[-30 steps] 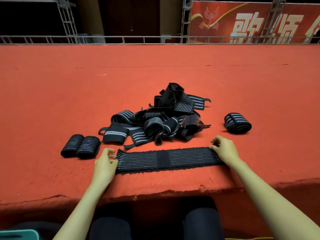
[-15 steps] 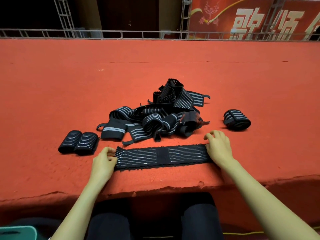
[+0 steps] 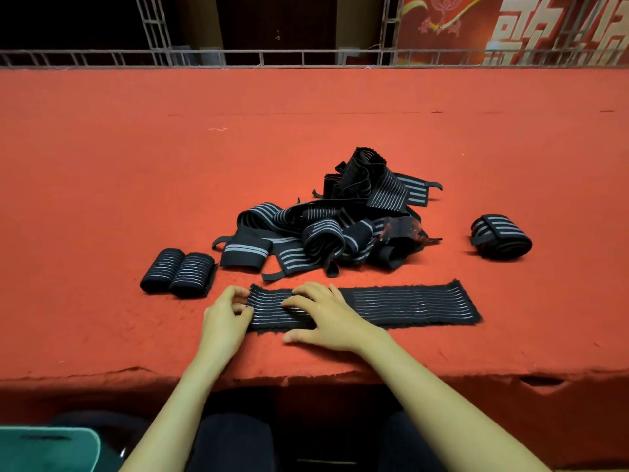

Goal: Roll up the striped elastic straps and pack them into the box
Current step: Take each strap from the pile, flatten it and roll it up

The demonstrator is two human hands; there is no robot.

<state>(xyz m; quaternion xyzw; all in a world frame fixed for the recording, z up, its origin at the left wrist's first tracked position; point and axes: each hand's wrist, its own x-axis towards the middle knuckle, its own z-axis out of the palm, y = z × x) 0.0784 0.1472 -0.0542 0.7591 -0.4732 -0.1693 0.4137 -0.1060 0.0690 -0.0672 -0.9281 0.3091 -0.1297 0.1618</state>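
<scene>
**Flat strap (image 3: 408, 304) runs crosswise, both hands at its left end**

The left hand (image 3: 226, 313) sits at the strap's left end. Its fingers curl onto the edge and appear to pinch it, as if to start the first turn. The right hand (image 3: 326, 316) lies just beside it, palm down, with the fingers spread straight over the striped webbing and the thumb out on the carpet — pressing, not gripping.

Both hands crowd the left third. The rest of the flat strap stretches away to the person's right, its long axis parallel to the front lip of the surface and its free end well apart from either hand. A roll would, I judge, travel left to right along that axis. The right hand lies in its path and would have to give way or help turn the coil.

Just behind the strap is a tangled pile of loose straps (image 3: 343, 223). Left of the pile, two rolled straps (image 3: 178, 272) lie side by side, touching. To the right, well apart, lies a single rolled strap (image 3: 500, 236).

Everything rests on red carpet (image 3: 102, 199), frayed along its near lip. No box is in view. A teal object (image 3: 47, 447) shows at the lower left — I cannot tell what it is. Beyond the carpet stand a metal railing (image 3: 306, 57) and a red banner (image 3: 527, 28) in a dark room.
</scene>
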